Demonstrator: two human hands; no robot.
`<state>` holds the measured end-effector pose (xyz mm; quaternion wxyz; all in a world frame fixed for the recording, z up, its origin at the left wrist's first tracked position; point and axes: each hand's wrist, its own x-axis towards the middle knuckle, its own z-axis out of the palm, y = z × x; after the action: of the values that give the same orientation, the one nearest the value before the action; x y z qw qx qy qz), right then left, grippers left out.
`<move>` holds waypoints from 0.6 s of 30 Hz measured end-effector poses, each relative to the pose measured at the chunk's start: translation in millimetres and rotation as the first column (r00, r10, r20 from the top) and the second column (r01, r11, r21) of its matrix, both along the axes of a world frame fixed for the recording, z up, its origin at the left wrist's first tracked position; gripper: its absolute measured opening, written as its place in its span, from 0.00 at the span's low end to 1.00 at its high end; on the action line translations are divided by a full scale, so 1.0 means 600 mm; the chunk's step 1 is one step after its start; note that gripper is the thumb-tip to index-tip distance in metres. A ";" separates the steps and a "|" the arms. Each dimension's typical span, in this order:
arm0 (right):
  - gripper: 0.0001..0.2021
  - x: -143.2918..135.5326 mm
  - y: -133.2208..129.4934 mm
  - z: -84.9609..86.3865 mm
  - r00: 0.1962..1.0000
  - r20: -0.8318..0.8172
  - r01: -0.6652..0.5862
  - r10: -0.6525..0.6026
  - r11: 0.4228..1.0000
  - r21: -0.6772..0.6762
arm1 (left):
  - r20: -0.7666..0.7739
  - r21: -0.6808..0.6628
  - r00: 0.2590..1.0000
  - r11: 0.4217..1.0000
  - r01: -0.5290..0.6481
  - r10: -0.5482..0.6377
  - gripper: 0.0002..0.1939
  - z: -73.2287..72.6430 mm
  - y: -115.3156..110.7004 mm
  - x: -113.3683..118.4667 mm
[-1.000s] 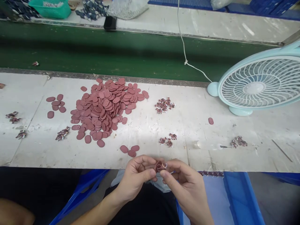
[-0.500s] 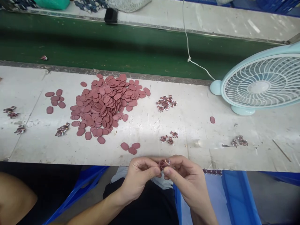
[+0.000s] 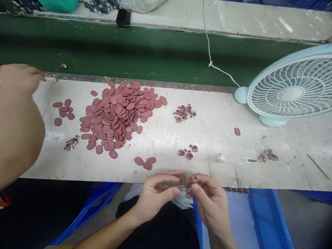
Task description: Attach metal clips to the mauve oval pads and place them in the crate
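So the bench was a long white table (image 3: 160, 138), with a green strip (image 3: 155, 57) behind it and a fan (image 3: 289, 93) off to the right. The piece (image 3: 190, 181), a small reddish-brown thing, was up between the hands at the table's near edge, closer to the right one. The right hand (image 3: 211, 197) had it pinched between thumb and fingers. The left hand (image 3: 155, 195) was just beside it, thumb and fingers spread apart; couldn't tell if a fingertip touched. Three discs (image 3: 147, 166) lay a bit left of that, a big pile of discs (image 3: 116, 117) farther left, and some brown-and-white bits (image 3: 189, 153) straight ahead.

Containers: near right, a blue tray (image 3: 268, 214) had a pale bottom and a row of dark pieces (image 3: 236, 190) along its far end. Far left, a green bin (image 3: 59, 4) was cut off, insides out of view. A clear bottle (image 3: 234, 158) lay right of the bits. Somebody else's arm (image 3: 20, 121) reached over the left end, blurry.
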<state>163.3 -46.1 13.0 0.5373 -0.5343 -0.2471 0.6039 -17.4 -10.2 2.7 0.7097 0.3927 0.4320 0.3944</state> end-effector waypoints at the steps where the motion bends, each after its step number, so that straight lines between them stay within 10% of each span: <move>1: 0.06 0.012 -0.012 -0.006 0.999 0.008 0.051 -0.051 0.999 -0.013 | -0.146 0.130 0.989 0.990 0.047 -0.027 0.09 0.001 0.007 -0.017; 4: 0.08 0.059 -0.051 -0.024 0.978 0.073 0.198 -0.194 0.979 -0.056 | -0.606 0.533 0.783 0.802 0.269 0.141 0.12 0.000 0.041 -0.072; 9: 0.12 0.132 -0.124 -0.063 0.915 0.268 0.346 -0.300 0.928 -0.142 | -0.881 0.473 0.336 0.593 0.652 0.333 0.08 -0.008 0.094 -0.114; 14: 0.17 0.175 -0.200 -0.124 0.827 0.474 0.441 -0.302 0.871 -0.215 | -0.893 0.418 0.246 0.490 0.765 0.378 0.09 -0.006 0.113 -0.110; 18: 0.18 0.184 -0.252 -0.183 0.784 0.589 0.437 -0.196 0.848 -0.299 | -0.923 0.384 0.301 0.527 0.758 0.240 0.10 0.003 0.123 -0.112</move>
<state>273.6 -197.2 -96.7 0.4142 -0.8184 -0.1558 0.3666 -84.5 63.5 4.6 0.1360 0.8843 0.4350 0.1013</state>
